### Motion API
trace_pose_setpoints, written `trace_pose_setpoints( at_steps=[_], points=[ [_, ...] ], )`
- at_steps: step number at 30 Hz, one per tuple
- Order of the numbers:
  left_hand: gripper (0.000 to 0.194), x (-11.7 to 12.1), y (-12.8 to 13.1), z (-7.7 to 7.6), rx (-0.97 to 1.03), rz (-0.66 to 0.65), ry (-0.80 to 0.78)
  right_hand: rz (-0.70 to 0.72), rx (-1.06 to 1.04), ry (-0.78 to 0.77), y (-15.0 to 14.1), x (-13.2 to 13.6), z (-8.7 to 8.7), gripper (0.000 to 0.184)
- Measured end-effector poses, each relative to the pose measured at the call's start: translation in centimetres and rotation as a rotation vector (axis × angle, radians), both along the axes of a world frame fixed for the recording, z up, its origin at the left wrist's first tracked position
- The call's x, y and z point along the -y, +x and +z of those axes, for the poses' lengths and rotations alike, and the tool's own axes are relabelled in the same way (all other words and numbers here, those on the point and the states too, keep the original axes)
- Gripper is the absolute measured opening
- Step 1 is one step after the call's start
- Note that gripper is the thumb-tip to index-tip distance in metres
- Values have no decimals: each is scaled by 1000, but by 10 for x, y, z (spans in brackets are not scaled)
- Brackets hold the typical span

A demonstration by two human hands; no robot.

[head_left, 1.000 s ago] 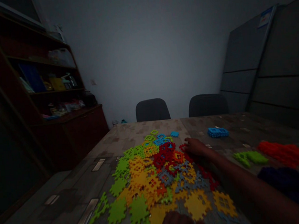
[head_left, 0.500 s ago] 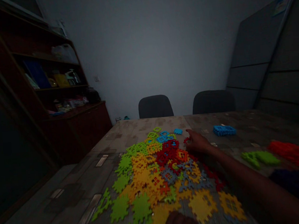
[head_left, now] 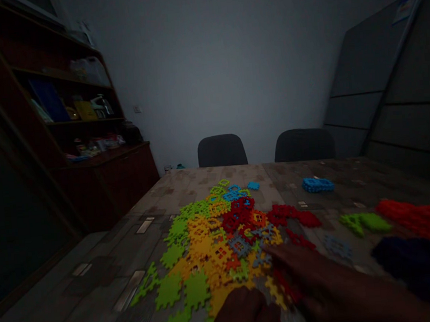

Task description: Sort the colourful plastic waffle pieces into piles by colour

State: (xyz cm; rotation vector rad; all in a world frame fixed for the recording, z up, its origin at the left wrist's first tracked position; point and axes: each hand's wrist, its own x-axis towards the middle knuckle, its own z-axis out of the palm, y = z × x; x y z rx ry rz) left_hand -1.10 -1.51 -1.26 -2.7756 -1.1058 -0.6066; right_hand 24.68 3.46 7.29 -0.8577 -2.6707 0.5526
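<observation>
Interlocking plastic building pieces with toothed edges lie in a heap, with yellow pieces (head_left: 203, 248) in the middle and green pieces (head_left: 196, 289) on the left side. My left hand (head_left: 245, 313) rests at the heap's near edge, fingers curled; what they hold, if anything, is hidden. My right hand (head_left: 306, 278) is over the heap's right side, fingers stretched out toward grey pieces (head_left: 262, 256). Beneath it, a red piece (head_left: 284, 282) shows in part. Dark red pieces (head_left: 293, 214) lie just beyond this hand, and a grey window piece (head_left: 337, 246) is to its right.
On the right side of the table are a blue stack (head_left: 317, 184), green pieces (head_left: 367, 222), an orange-red pile (head_left: 413, 217) and a dark blue pile (head_left: 412, 254). Two chairs (head_left: 222, 150) stand behind the table. A wooden cabinet (head_left: 107, 162) is at the left. The room is dim.
My right hand has drawn back from the far red pieces toward me, beside my left hand. Red pieces and a grey piece that the arm covered now show. The camera view has shifted slightly.
</observation>
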Motion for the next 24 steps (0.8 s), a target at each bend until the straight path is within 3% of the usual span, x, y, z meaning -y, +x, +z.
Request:
trace_pose_setpoints(
  at_steps=[3, 6, 8, 11, 14, 17, 20, 24],
  points=[
    [22, 1, -2, 1, -47, 19, -44, 34, -21, 38, 10, 31, 1, 85],
    [28, 2, -1, 7, -65, 15, -84, -65, -45, 84, 21, 46, 6, 79],
    [36, 2, -1, 10, -68, 0, -112, -151, -36, 120, 27, 48, -2, 81],
    [38, 3, -1, 13, -61, 4, -135, -187, -13, 202, 25, 45, -39, 92],
    [40, 4, -2, 16, -68, 2, -114, -120, -14, 372, 13, 40, -85, 94],
    [45, 3, -2, 18, -82, -16, -116, -85, 5, 432, 1, 36, -107, 90],
    [42, 2, -1, 13, -78, -20, -103, -60, -20, 426, 2, 34, -104, 93],
    [43, 0, 1, -2, -52, -11, -65, -142, 5, 350, 12, 38, -89, 97]
  ],
)
